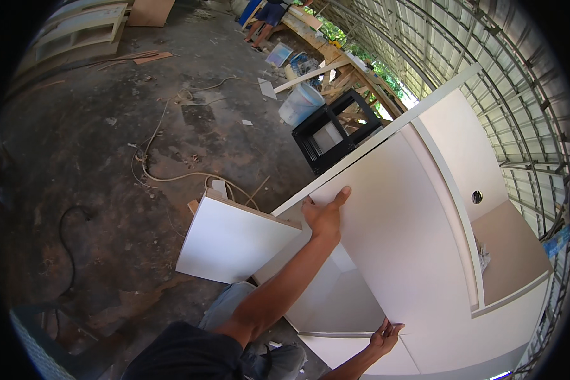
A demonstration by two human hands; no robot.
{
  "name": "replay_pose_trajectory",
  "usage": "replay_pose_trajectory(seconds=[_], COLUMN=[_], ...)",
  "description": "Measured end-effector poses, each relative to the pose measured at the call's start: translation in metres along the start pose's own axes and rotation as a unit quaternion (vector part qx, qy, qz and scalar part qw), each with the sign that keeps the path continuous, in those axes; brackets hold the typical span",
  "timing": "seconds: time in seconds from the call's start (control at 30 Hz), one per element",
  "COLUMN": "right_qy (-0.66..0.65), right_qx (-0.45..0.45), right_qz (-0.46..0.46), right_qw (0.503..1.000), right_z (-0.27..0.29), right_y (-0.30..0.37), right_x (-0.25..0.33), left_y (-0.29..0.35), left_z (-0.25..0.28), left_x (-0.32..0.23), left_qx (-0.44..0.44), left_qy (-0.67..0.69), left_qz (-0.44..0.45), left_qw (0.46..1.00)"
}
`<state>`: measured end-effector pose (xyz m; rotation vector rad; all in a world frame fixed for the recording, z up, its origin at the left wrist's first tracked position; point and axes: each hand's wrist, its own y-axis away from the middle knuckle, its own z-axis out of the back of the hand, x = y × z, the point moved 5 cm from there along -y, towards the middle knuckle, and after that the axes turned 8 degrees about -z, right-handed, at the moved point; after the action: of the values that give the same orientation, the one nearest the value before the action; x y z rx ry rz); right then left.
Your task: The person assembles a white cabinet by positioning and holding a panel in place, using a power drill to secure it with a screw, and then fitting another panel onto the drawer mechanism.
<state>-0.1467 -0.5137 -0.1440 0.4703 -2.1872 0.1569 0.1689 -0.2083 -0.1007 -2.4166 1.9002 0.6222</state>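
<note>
Left hand (323,215) gripping top edge of white panel (399,253), right hand (383,335) clamped on bottom edge. Keep panel level, flush against cabinet (506,253).

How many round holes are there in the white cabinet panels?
1. A small round hole sits in the white back panel at the upper right, above the brown shelf surface. Others may be hidden.

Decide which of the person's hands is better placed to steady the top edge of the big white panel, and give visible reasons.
Probably the left hand: it already grips the white panel at its upper edge, arm outstretched. The right hand holds the panel's lower edge, far from the top.
</note>
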Motion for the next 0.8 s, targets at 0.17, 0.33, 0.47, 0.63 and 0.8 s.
replay_pose_trajectory(seconds=[0.17, 0.33, 0.47, 0.63, 0.8], right_qy=[0.003, -0.017, 0.003, -0.025, -0.048], right_qx=[0.002, 0.0, -0.023, -0.061, -0.07], right_qz=[0.0, -0.03, -0.033, -0.04, -0.068], right_qw=[1.0, 0.999, 0.999, 0.997, 0.994], right_z=[0.005, 0.006, 0.014, 0.006, 0.0], right_y=[-0.003, -0.006, -0.012, 0.0, 0.004], right_x=[0.002, 0.004, 0.006, 0.005, 0.003], left_y=[0.003, 0.003, 0.004, 0.001, -0.005], left_z=[0.001, 0.004, 0.004, 0.008, 0.008], left_x=[0.003, 0.008, 0.012, 0.011, 0.004], left_qx=[-0.002, -0.034, -0.04, -0.038, -0.037], left_qy=[-0.023, -0.059, -0.031, -0.062, -0.107], left_qz=[0.009, 0.008, -0.014, -0.002, -0.04], left_qw=[1.0, 0.998, 0.999, 0.997, 0.993])
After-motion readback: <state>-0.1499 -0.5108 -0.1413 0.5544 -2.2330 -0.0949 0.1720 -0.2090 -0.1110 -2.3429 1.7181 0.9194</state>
